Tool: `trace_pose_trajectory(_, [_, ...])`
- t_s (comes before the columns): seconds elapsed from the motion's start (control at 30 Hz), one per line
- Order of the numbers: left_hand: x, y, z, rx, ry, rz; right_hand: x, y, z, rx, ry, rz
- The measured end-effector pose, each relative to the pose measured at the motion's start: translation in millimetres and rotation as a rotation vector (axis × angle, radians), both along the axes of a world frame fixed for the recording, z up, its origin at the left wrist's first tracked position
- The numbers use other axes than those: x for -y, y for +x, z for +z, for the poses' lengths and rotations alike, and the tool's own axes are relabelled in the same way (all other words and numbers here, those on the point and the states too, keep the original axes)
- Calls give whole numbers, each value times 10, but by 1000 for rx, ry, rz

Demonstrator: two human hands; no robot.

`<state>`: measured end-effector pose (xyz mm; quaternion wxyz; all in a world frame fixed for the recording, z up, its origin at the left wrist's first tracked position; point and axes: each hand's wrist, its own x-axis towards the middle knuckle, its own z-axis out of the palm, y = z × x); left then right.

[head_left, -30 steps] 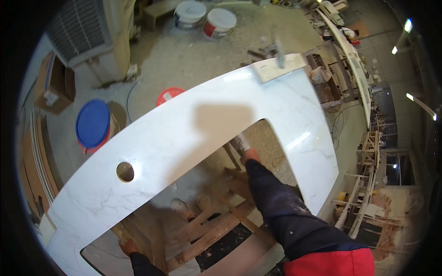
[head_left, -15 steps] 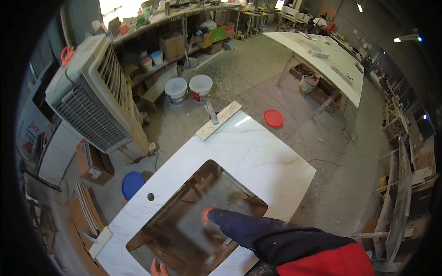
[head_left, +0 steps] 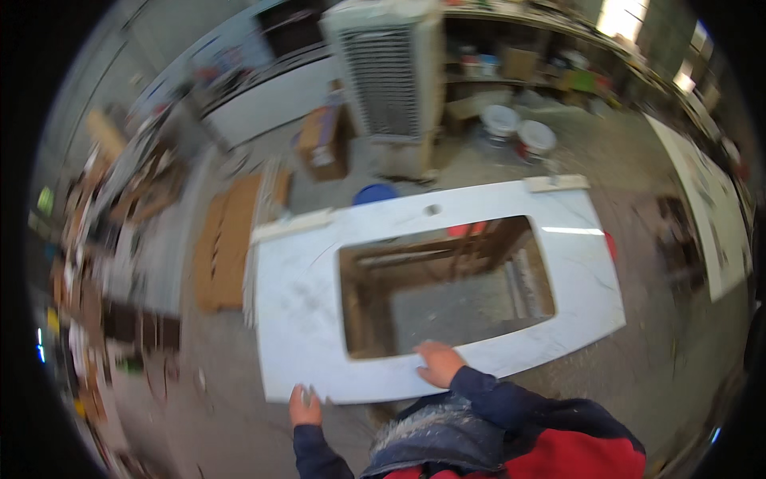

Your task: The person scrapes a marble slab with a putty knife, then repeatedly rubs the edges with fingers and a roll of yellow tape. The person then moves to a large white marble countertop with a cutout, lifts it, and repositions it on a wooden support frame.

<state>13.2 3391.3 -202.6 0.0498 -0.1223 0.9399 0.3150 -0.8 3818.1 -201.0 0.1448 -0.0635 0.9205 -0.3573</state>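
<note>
A white, grey-veined stone countertop slab [head_left: 299, 335] lies in front of me, with a large round-cornered rectangular cut-out and a small round hole [head_left: 432, 210] behind it. My left hand [head_left: 305, 407] is at the slab's near edge by its left corner, fingers pointing forward and slightly apart. On the strip between the cut-out and the near edge lies my right hand [head_left: 440, 365], its fingers spread toward the left by the cut-out's rim. Neither hand visibly holds a loose object. Motion blur softens the fingers.
Pale strips [head_left: 557, 184] lie along the slab's far edge. Beyond stand an air cooler [head_left: 383, 88], a cardboard box [head_left: 323, 148], a blue lid [head_left: 375, 194] and two white buckets [head_left: 536, 139]. Flattened cardboard [head_left: 227, 247] is on the left; another slab-topped table [head_left: 706, 215] stands right.
My view has swung left, bringing the whole slab into sight. My right hand has come from over the cut-out to the near strip; my left is now by the near left corner.
</note>
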Motion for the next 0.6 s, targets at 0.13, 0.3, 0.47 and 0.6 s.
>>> trace_pose_trajectory(0.13, [395, 122, -116, 68, -28, 98, 583, 78, 215, -154, 279, -26])
trace_pose_trajectory(0.3, [936, 152, -256, -7, 176, 231, 1421, 358, 311, -137, 282, -114])
trace_pose_trajectory(0.47, [1233, -84, -630, -44, 524, 288, 1871, 490, 348, -89, 177, -124])
trace_pose_trajectory(0.6, [1537, -217, -983, -33, 755, 307, 2017, 469, 244, 1, 173, -139])
